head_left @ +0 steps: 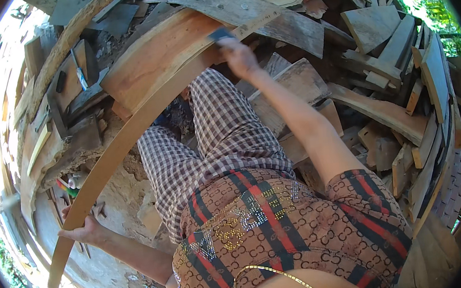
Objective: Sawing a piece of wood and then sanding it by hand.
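A long, narrow strip of light brown wood runs slantwise from the lower left up to the far middle, across in front of my knees. My left hand grips it near its lower end, the thumb on one side. At the far part of the strip, my right hand is closed on a small dark flat block, which rests against the strip. Motion blurs the right hand a little, and I cannot make out the block's exact kind. Under the far part of the strip lies a wide reddish-brown board.
Wood offcuts and planks are heaped all around, with grey boards at the right and a broad grey plank across the far side. A screwdriver-like tool lies at the far left. My checked trouser legs fill the middle.
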{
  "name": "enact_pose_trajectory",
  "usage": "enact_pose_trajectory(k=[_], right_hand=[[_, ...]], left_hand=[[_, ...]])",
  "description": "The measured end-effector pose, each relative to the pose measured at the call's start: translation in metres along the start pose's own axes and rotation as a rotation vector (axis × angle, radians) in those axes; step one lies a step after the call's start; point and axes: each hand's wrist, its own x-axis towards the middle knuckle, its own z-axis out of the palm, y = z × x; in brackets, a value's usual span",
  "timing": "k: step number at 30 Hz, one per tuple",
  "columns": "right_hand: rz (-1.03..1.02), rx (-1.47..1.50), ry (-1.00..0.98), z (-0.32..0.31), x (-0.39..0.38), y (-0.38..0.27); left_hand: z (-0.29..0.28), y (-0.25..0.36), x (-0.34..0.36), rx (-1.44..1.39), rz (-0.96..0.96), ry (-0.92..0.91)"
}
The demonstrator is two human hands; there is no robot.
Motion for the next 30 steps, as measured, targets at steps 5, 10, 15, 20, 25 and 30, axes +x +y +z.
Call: enact_pose_trajectory(k=[5, 10, 15, 20, 25, 30], right_hand=[[-0.298, -0.003, -0.013, 0.038, -0.009, -0.063], [-0.63, 0.338, -0.255, 0.041, -0.042, -0.135], [0.303, -0.335, 0.005, 0.004, 0.003, 0.047], [-0.276, -0.003, -0.134, 0.061, -0.016, -0.09], [-0.406, 0.064, -0.394, 0.088, -0.03, -0.103], [-0.088, -0.302, -0.702, 0.095, -0.029, -0.006]], left_hand=[[0.001, -0.016, -0.01, -0.129, -0.088, 0.158], [0.0, -0.009, -0.011, -0.218, -0.083, 0.148], [0.0, -0.002, -0.021, -0.047, -0.067, 0.082], [0.024, -0.071, -0.041, -0.075, -0.095, 0.052], [0.02, -0.161, -0.072, 0.161, -0.507, 0.136], [-0.033, -0.17, -0.097, 0.852, -0.795, -0.16]])
